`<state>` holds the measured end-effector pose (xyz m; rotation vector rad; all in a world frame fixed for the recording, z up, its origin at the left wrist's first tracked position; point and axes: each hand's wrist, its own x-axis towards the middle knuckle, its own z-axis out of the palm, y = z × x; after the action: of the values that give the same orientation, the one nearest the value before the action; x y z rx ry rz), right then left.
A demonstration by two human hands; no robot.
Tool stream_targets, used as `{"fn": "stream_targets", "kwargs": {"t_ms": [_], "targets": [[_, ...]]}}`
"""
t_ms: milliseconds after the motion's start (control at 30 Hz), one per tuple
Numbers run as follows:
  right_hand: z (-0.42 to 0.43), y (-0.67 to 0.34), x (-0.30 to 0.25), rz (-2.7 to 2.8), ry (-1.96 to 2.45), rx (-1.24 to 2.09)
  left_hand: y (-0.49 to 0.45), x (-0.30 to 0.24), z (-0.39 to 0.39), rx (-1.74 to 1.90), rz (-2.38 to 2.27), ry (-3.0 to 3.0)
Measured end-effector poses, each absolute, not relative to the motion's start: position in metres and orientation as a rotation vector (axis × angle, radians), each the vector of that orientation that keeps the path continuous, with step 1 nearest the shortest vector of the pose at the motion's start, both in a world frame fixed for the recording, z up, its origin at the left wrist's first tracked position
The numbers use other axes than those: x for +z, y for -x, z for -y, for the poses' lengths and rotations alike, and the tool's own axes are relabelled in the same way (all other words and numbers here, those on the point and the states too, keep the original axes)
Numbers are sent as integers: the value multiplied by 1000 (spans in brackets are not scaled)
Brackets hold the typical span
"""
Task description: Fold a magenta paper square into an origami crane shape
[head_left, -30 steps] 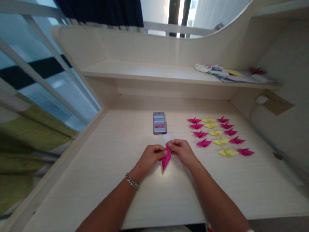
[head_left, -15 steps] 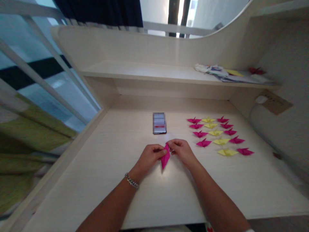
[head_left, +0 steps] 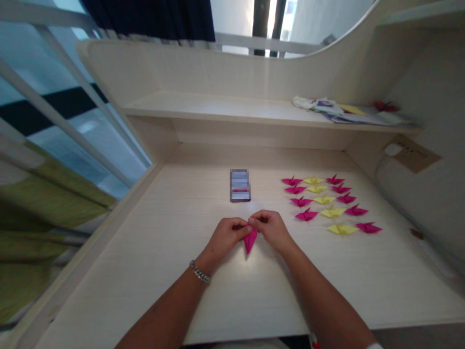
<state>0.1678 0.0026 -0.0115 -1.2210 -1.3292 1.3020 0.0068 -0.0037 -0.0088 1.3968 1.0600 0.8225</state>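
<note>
A pink folded origami paper [head_left: 250, 241] is pinched between both hands above the front middle of the desk, its point hanging down towards me. My left hand [head_left: 228, 236] closes thumb and fingers on its upper left side. With thumb and fingertips, my right hand [head_left: 271, 228] grips the top right of the same paper, and the two hands' fingertips nearly meet there. Its upper end is hidden behind the fingers. To the right lie finished paper cranes in rows, such as a pink crane [head_left: 307, 214] and a yellow crane [head_left: 342, 229].
A phone [head_left: 240, 185] lies on the desk [head_left: 145, 271] beyond my hands. Papers [head_left: 348, 114] rest on the shelf [head_left: 218, 109] at the back. A cable [head_left: 392, 194] runs down from a wall socket [head_left: 414, 152] on the right. Bed rails [head_left: 80, 97] stand at the left.
My right fingertips have shifted slightly left and down over the top of the pink paper, covering its upper tip. The left hand has barely moved.
</note>
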Motion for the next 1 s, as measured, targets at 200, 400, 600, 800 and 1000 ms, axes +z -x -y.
{"fn": "stream_targets", "kwargs": {"t_ms": [200,400,600,800,1000], "targets": [[-5,-168,-12,1275,1247,1154,-7,-8,4,843,-996,-1279],[-4,-166,-17,1216,1173,1383,-5,-9,-2,996,-1143,-1247],[-2,-162,-16,1162,1141,1395,-5,-8,-1,1041,-1102,-1179],[-2,-162,-14,1099,1141,1423,-5,-9,0,1022,-1080,-1173],[-2,-159,-18,1036,1085,1431,-9,-9,1,1032,-1099,-1174]]}}
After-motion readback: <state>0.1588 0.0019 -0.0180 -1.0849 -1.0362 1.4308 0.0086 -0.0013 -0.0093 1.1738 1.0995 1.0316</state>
